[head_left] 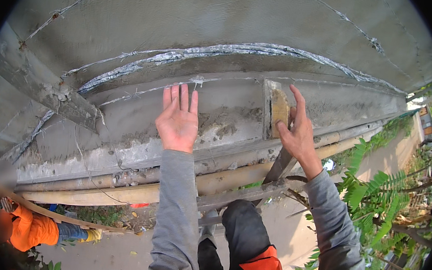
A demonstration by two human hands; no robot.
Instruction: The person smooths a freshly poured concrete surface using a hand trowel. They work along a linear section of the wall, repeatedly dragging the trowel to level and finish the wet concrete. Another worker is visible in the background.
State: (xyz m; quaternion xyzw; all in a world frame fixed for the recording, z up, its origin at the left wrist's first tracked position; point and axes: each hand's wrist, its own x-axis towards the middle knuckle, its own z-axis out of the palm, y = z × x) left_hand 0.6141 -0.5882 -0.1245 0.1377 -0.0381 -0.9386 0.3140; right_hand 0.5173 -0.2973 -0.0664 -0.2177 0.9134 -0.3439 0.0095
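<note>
My left hand [178,118] is open, palm up with fingers extended, just below a thin strand of barbed wire [198,81] that runs along the grey plastered ledge [229,105]. To its right, my right hand [297,132] holds a wooden block [275,109], caked with grey cement and upright against the ledge, with the thumb on its face and the index finger extended upward. Above both hands, several thick wires [224,50] wrapped in pale material sweep along the grey wall [212,15], with more barbed strands higher up.
Long poles and planks [228,167] run under the ledge, over a path [116,253]. A grey post [49,85] juts out at the left. At lower left is a person in orange [30,229]. Leafy branches [376,202] crowd the right side. My legs [235,236] show below.
</note>
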